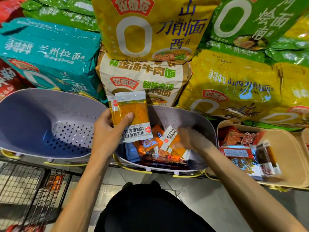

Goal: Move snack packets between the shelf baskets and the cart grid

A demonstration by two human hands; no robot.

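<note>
Dark clothes [150,208] are seen lowest. Orange snack packets [132,113] are gripped by the left hand [108,131] above the middle purple basket [184,117]. The right hand [188,139] is blurred inside it; its grip cannot be told.

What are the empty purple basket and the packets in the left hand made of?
Empty purple basket: probably moulded plastic, matte, with punched holes. Orange snack packets in the left hand: seemingly glossy clear plastic film; contents show through, ends printed white.
</note>
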